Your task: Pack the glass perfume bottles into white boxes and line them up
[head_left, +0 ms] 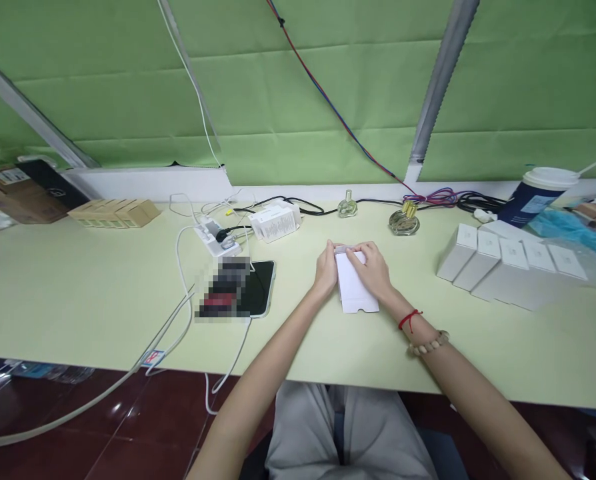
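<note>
Hands (351,270) on blank white carton (355,293)

No text could be read; print on the white carton (274,222) behind the phone (258,287) was too small.

**Both hands meet at mid-table**

Both forearms reach forward from the lower edge of the view and converge. The left hand (325,270) stands on its edge, palm turned inward, fingers curled at the far end. The right hand (375,270) lies palm down, fingers bent and pressed forward, close beside the left. The right wrist carries a red cord and a bead bracelet.
</note>
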Motion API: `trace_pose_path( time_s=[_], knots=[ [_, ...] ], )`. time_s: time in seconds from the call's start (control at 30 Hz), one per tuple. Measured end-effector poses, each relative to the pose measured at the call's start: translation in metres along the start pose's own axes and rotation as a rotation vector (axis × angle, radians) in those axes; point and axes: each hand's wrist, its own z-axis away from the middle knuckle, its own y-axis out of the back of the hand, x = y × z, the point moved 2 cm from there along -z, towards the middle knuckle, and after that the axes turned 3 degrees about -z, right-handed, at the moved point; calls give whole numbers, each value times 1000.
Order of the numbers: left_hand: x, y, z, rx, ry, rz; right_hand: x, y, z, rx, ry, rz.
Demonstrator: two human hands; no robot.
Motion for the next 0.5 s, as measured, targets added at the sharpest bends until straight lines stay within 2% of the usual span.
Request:
trace_pose_path(
  time_s=[0.1,0.2,0.37,0.5],
  knots=[
    [8,9,3,117,-170,-308,13,2,-4,43,-68,23],
    [18,15,8,143,-402,-519,28,2,-8,67,-139,19],
    [26,9,27,125,-763,-639,42,-4,-11,67,-153,-72],
    [40,2,51,159,-947,-659,40,1,-9,124,-146,-154]
  ],
)
